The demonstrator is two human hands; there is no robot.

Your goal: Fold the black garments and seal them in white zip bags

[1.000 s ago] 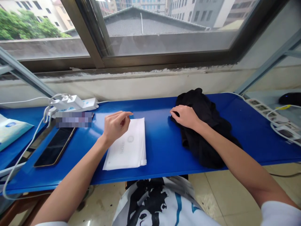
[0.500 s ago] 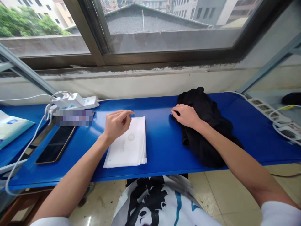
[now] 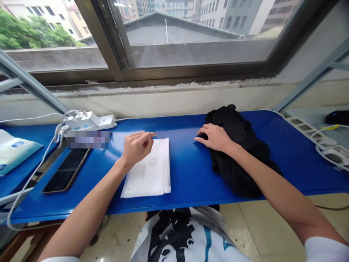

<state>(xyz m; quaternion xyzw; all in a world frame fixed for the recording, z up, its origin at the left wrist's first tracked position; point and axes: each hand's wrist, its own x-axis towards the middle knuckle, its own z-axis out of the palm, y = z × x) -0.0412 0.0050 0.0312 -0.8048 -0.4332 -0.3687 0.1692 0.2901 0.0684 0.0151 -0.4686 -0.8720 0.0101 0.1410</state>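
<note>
My left hand (image 3: 138, 146) is above the upper left part of a white zip pouch (image 3: 148, 174), which lies flat with a zip slider at its lower right corner. Its fingers are loosely curled, the index finger is straighter and points right, and nothing shows in them. My right hand (image 3: 215, 137) is over the left edge of a crumpled black cloth (image 3: 242, 160). Thumb and fingers are apart there, with no fold pinched between them; whether the palm presses on the fabric is hard to tell.
On the blue table (image 3: 185, 160), a phone (image 3: 67, 171) lies at left below a white power strip (image 3: 102, 123) with plugs and cables. A tissue pack (image 3: 19, 149) is at far left. Another power strip (image 3: 308, 129) runs along the right side. A window (image 3: 191, 54) is behind.
The view has tilted up slightly, so everything sits a little lower. My right thumb has spread further from the fingers. My left hand keeps about the same pose over the pouch.
</note>
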